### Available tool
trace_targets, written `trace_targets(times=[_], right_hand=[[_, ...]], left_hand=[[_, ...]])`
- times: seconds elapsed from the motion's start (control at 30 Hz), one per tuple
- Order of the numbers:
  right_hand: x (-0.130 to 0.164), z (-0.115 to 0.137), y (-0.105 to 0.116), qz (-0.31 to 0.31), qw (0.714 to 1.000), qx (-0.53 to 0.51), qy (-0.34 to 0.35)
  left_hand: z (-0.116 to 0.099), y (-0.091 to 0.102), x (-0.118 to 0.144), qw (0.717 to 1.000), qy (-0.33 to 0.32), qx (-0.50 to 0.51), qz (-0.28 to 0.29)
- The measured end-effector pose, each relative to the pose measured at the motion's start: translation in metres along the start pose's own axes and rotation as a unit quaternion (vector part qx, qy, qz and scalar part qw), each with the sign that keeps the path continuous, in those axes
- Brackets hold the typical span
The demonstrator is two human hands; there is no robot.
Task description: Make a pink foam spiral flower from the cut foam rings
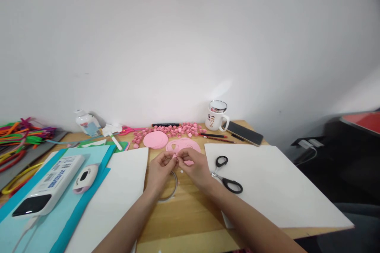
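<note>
Over the middle of the table, my left hand (pixel 159 170) and my right hand (pixel 196 166) meet, fingertips pinched together. Between them is a small pink piece of paper (pixel 175 156), mostly covered by the fingers. Just behind my hands lie pink cut paper rings (pixel 190 144), and to their left sits a pink paper disc (pixel 155 140). Many small rolled pink paper pieces (pixel 188 128) are heaped farther back. Below my left wrist a roll of tape (pixel 176 185) lies flat, partly hidden. Black-handled scissors (pixel 232 185) rest right of my right hand, on white paper.
White sheets (pixel 279 185) lie on both sides. At left are a white power bank (pixel 56 182), a small white device (pixel 86 178), a glue bottle (pixel 87 123) and colourful pipe cleaners (pixel 23 138). A mug (pixel 215 118), pencils (pixel 215 135) and a phone (pixel 245 133) stand or lie at back right.
</note>
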State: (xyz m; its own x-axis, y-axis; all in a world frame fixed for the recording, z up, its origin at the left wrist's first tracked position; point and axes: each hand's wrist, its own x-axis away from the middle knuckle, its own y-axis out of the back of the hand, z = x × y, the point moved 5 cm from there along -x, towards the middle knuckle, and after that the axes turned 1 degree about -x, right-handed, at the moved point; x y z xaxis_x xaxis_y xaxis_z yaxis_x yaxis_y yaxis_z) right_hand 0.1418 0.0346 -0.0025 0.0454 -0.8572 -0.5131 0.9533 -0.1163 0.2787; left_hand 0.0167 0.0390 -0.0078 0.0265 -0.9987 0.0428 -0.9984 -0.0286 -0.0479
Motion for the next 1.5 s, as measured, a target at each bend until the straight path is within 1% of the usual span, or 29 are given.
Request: trace_targets(times=[0.2,0.33,0.47,0.6,0.77,0.93,0.97,1.0,1.03,1.07,1.1,1.13,1.17,1.2,1.23,1.27,1.33,1.4,1.5], right_hand=[[-0.002,0.002,0.005,-0.038,0.997,-0.044,-0.058],[-0.002,-0.003,0.005,-0.043,0.994,-0.056,-0.081],[-0.002,-0.007,0.001,-0.024,0.99,-0.091,-0.106],[-0.003,-0.008,0.0,-0.017,0.985,-0.113,-0.131],[-0.003,-0.009,-0.002,-0.005,0.983,-0.127,-0.129],[-0.004,-0.013,-0.003,0.009,0.986,-0.108,-0.123],[-0.005,-0.013,-0.002,0.017,0.987,-0.103,-0.118],[-0.006,-0.013,-0.003,0.04,0.988,-0.098,-0.11],[-0.006,-0.011,-0.004,0.083,0.988,-0.091,-0.097],[-0.005,-0.009,-0.007,0.143,0.983,-0.082,-0.08],[-0.002,-0.007,-0.011,0.218,0.972,-0.069,-0.061],[0.002,-0.005,-0.015,0.291,0.954,-0.052,-0.041],[0.007,-0.004,-0.018,0.35,0.936,-0.031,-0.023],[0.011,-0.003,-0.02,0.392,0.92,-0.012,-0.009],[0.014,-0.003,-0.021,0.417,0.909,0.003,-0.001],[0.016,-0.002,-0.021,0.43,0.903,0.01,0.002],[0.017,0.0,-0.021,0.431,0.902,0.008,0.001],[0.013,0.004,-0.02,0.409,0.913,-0.008,0.003],[0.006,0.013,-0.017,0.371,0.928,-0.042,0.02]], left_hand=[[-0.003,-0.007,0.003,0.999,0.015,-0.006,0.042],[-0.005,-0.009,0.005,0.999,0.002,-0.018,0.051],[-0.006,-0.007,0.004,0.999,-0.012,-0.038,0.034],[-0.006,-0.003,0.004,0.999,-0.004,-0.031,0.006],[-0.004,0.002,0.002,1.0,0.021,0.001,-0.019],[-0.007,0.007,-0.002,0.999,0.017,-0.029,-0.022],[-0.008,0.009,-0.003,0.999,0.009,-0.041,-0.03],[-0.01,0.012,-0.004,0.998,-0.001,-0.054,-0.041],[-0.011,0.016,-0.005,0.996,-0.014,-0.068,-0.056],[-0.013,0.02,-0.007,0.993,-0.029,-0.084,-0.075],[-0.014,0.024,-0.008,0.99,-0.04,-0.099,-0.091],[-0.015,0.027,-0.009,0.987,-0.047,-0.112,-0.104],[-0.015,0.03,-0.01,0.985,-0.051,-0.124,-0.109],[-0.014,0.032,-0.012,0.983,-0.054,-0.135,-0.112],[-0.012,0.033,-0.013,0.982,-0.057,-0.145,-0.109],[-0.011,0.034,-0.014,0.98,-0.062,-0.156,-0.107],[-0.007,0.034,-0.015,0.975,-0.07,-0.184,-0.099],[-0.003,0.033,-0.016,0.972,-0.079,-0.2,-0.091],[0.0,0.03,-0.015,0.975,-0.081,-0.191,-0.082]])
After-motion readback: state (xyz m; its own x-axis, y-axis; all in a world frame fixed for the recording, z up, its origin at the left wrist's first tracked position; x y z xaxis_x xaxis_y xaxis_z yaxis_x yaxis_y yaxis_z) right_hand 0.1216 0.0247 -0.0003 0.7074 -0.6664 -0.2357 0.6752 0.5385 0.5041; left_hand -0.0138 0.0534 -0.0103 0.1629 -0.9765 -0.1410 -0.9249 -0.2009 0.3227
